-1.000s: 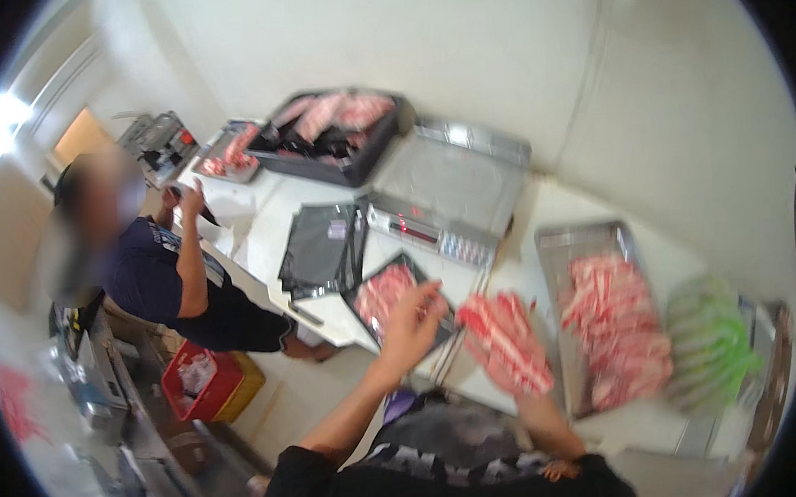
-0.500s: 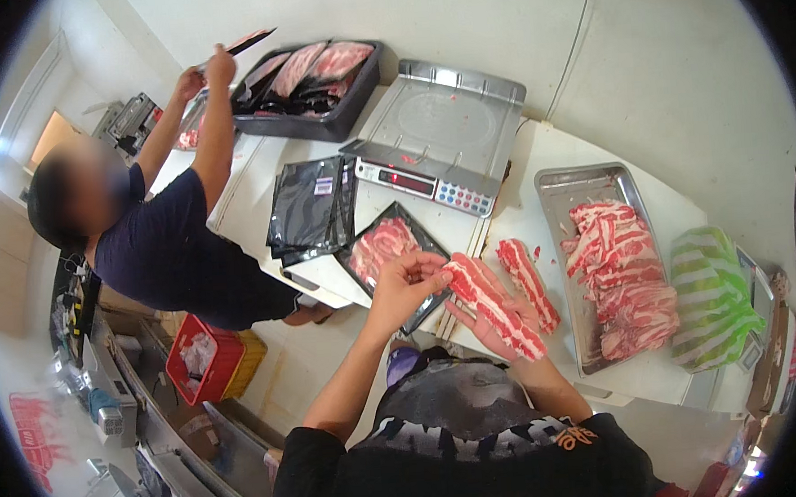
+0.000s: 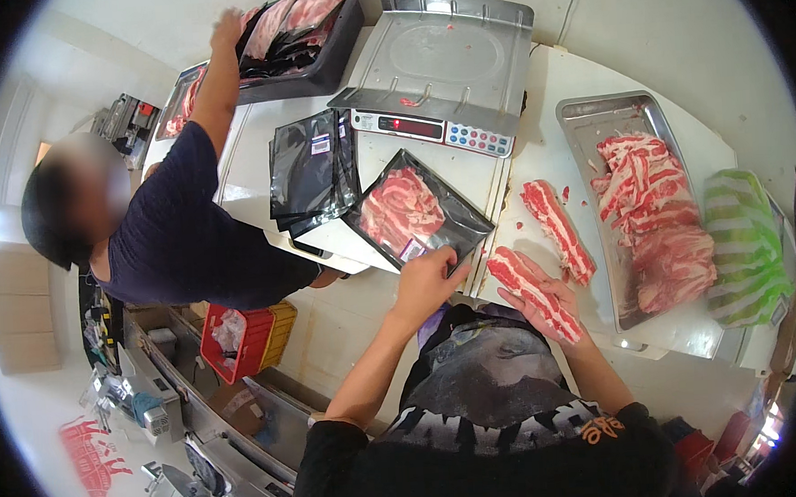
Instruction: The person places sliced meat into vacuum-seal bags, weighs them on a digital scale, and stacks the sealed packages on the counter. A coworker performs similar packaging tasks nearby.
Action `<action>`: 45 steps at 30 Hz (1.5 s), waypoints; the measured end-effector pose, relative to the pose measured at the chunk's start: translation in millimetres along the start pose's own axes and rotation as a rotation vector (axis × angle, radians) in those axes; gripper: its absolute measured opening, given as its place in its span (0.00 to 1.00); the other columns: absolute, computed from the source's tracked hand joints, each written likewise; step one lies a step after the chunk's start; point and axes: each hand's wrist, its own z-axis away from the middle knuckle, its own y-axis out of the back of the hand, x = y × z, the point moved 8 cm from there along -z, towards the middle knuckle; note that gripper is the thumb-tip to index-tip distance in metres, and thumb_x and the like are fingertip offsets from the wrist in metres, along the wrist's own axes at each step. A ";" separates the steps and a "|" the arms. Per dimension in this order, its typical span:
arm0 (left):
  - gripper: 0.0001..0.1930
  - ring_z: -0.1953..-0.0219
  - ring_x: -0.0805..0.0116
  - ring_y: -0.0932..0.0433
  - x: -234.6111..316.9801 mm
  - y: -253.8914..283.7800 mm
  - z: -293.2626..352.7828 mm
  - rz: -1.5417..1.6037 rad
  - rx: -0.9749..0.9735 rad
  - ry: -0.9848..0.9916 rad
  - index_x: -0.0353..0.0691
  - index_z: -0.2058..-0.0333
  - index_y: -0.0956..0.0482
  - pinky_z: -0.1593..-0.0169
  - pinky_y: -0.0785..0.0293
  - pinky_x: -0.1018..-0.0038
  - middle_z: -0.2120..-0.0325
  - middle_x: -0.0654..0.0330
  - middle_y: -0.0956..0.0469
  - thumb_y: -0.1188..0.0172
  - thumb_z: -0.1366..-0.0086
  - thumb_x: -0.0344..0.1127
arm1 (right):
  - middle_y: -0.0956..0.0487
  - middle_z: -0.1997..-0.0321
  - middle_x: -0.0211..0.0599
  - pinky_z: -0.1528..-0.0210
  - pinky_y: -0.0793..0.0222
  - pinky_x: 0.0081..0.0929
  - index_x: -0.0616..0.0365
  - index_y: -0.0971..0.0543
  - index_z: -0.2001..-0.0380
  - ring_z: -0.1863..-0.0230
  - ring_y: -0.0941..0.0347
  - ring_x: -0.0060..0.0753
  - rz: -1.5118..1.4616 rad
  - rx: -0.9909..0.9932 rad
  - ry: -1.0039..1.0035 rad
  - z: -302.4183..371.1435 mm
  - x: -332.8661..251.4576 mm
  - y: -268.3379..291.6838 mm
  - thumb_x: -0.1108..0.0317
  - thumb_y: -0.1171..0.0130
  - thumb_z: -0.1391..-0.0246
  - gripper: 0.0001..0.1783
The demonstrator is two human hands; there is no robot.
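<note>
My right hand (image 3: 559,289) holds a long strip of streaky pork belly (image 3: 528,293) along its palm, at the front edge of the table. The fingers of my left hand (image 3: 424,288) are closed on the near edge of a black plastic pouch (image 3: 461,223). Sliced meat (image 3: 403,205) lies in this pouch, with a small label beside my fingers. A second pork belly strip (image 3: 559,229) rests on the tabletop just beyond my right hand. To its right, a metal tray (image 3: 580,122) bears a heap of sliced pork belly (image 3: 650,208).
A digital scale (image 3: 442,62) stands behind the pouch. Left of it lie stacked black pouches (image 3: 308,172) and a dark tub (image 3: 339,63) of packed meat. A co-worker (image 3: 167,216) reaches toward the tub. A green-striped bag (image 3: 745,248) sits at the right; red and yellow crates (image 3: 241,342) are below.
My left hand has left the pork strip and taken the pouch's near edge. My right hand keeps the strip. The co-worker's hand has lowered to the tub. The view has shifted.
</note>
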 end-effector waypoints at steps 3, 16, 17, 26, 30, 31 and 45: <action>0.09 0.75 0.48 0.20 -8.3 -21.6 -6.9 -0.046 0.052 -0.159 0.39 0.72 0.23 0.71 0.27 0.58 0.80 0.52 0.22 0.33 0.40 0.35 | 0.47 0.16 0.44 0.17 0.55 0.49 0.61 0.51 0.21 0.18 0.48 0.45 0.000 0.039 -0.052 -1.2 15.7 22.2 0.66 0.54 0.34 0.41; 0.03 0.72 0.45 0.18 3.3 20.7 -4.9 0.164 0.118 -0.392 0.36 0.67 0.20 0.67 0.22 0.53 0.76 0.47 0.19 0.40 0.40 0.27 | 0.29 0.27 0.42 0.23 0.40 0.43 0.61 0.35 0.26 0.25 0.34 0.41 0.242 -0.131 -0.113 -194.6 113.2 -3.1 0.59 0.53 0.26 0.30; 0.03 0.72 0.44 0.18 2.9 24.0 -3.4 0.197 0.108 -0.393 0.36 0.66 0.20 0.67 0.22 0.52 0.77 0.47 0.19 0.40 0.40 0.27 | 0.29 0.27 0.43 0.23 0.41 0.43 0.61 0.35 0.26 0.25 0.34 0.42 0.324 -0.118 -0.089 -210.1 115.7 -7.3 0.59 0.53 0.26 0.30; 0.04 0.72 0.44 0.19 -7.8 32.1 -1.8 0.385 0.118 -0.461 0.36 0.72 0.25 0.68 0.23 0.52 0.77 0.49 0.22 0.39 0.39 0.27 | 0.29 0.26 0.46 0.23 0.41 0.43 0.60 0.33 0.27 0.25 0.34 0.44 0.801 0.038 -0.034 -240.7 109.5 -5.9 0.60 0.52 0.27 0.29; 0.04 0.73 0.42 0.19 -14.3 38.4 3.7 0.369 0.146 -0.464 0.36 0.72 0.26 0.68 0.24 0.51 0.78 0.48 0.23 0.39 0.40 0.26 | 0.30 0.26 0.47 0.23 0.41 0.43 0.60 0.33 0.28 0.25 0.34 0.44 0.898 0.149 -0.065 -229.7 110.8 2.2 0.61 0.51 0.27 0.29; 0.05 0.74 0.40 0.21 -15.9 36.3 7.2 0.386 0.124 -0.458 0.35 0.72 0.26 0.68 0.24 0.51 0.77 0.46 0.23 0.38 0.40 0.26 | 0.30 0.26 0.48 0.23 0.41 0.43 0.60 0.32 0.28 0.25 0.34 0.45 0.963 0.112 -0.038 -223.8 110.6 0.6 0.61 0.51 0.27 0.29; 0.04 0.70 0.42 0.19 -20.1 25.4 9.2 0.340 -0.003 -0.603 0.33 0.67 0.24 0.64 0.22 0.50 0.75 0.46 0.22 0.39 0.42 0.25 | 0.31 0.24 0.47 0.19 0.56 0.50 0.53 0.25 0.31 0.21 0.40 0.45 1.634 -0.194 0.124 -243.0 122.1 -23.1 0.57 0.46 0.33 0.30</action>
